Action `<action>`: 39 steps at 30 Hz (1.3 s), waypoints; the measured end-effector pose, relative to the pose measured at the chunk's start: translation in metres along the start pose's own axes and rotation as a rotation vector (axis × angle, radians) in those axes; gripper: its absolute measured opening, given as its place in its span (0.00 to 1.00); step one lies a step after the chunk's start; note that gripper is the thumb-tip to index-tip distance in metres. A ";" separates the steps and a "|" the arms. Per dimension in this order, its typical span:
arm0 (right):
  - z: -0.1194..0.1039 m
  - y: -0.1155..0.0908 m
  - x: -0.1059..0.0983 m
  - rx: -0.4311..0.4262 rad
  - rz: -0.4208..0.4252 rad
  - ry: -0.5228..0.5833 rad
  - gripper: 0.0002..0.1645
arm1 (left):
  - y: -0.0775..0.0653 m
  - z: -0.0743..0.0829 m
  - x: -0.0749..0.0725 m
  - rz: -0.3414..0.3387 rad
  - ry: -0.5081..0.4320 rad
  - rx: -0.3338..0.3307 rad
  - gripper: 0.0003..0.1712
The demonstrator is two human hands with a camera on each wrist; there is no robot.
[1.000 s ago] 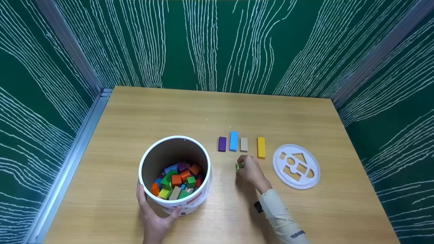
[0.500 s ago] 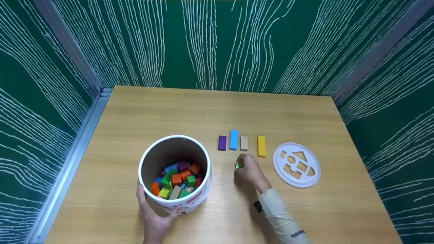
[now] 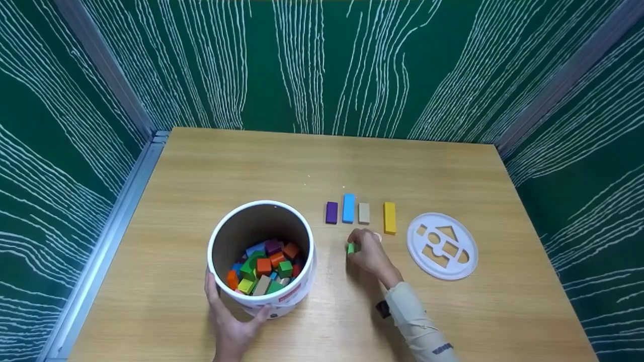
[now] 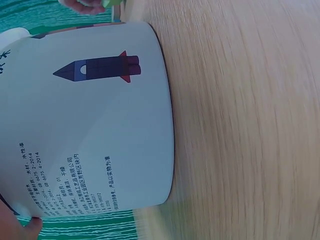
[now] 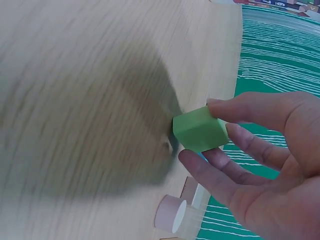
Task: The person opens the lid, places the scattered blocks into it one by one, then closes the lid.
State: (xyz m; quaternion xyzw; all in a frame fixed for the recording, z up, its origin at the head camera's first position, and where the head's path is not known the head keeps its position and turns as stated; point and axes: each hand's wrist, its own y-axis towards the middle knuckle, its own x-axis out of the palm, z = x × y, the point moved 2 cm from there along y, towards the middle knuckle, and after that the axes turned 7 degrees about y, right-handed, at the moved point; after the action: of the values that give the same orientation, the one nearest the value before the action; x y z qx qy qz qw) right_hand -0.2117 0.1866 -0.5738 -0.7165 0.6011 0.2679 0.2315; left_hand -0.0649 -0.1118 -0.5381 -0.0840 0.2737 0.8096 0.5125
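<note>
My left hand (image 3: 231,327) holds the near left side of a white round bucket (image 3: 297,296), thumb on the front and fingers round the left. Several coloured wooden blocks (image 3: 263,266) lie inside it. In the left wrist view, a printed rocket and small text show on the bucket's wall (image 4: 125,130). My right hand (image 3: 372,254) pinches a green block (image 5: 200,129) between thumb and fingertips, its end right at the tabletop. Beyond that hand stands a pale pink cylinder (image 5: 170,214), mostly covered by the hand in the head view.
Behind the right hand lie a purple block (image 3: 331,212), a blue block (image 3: 348,208), a beige block (image 3: 364,213) and a yellow block (image 3: 389,218). A white lid (image 3: 417,257) with shaped cutouts lies to the right. Green patterned walls (image 3: 347,65) border the wooden table (image 3: 226,161).
My right hand has shifted slightly left with the green block, which shows more. The edge of the pale cylinder now appears behind the hand. The left hand stays on the bucket.
</note>
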 end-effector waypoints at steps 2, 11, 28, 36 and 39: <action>0.001 0.000 0.000 -0.011 -0.001 0.017 0.17 | 0.000 -0.001 0.000 0.007 0.009 0.020 0.68; 0.003 -0.001 0.003 0.061 -0.016 0.066 0.17 | -0.001 -0.002 -0.001 0.000 0.017 0.004 0.69; -0.004 -0.005 -0.001 0.051 0.059 0.078 0.17 | 0.000 0.000 -0.001 -0.002 0.015 0.003 0.68; -0.007 -0.009 -0.004 -0.007 0.112 0.110 0.16 | 0.000 0.001 -0.001 -0.002 -0.017 0.029 0.68; -0.009 -0.011 -0.005 -0.005 0.113 0.145 0.17 | 0.000 0.001 -0.001 -0.003 -0.021 0.035 0.68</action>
State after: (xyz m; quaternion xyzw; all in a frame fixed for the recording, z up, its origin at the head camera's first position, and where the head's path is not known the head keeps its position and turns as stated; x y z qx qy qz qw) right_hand -0.2011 0.1864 -0.5640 -0.6996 0.6550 0.2295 0.1702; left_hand -0.0642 -0.1123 -0.5363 -0.0669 0.2823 0.8046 0.5181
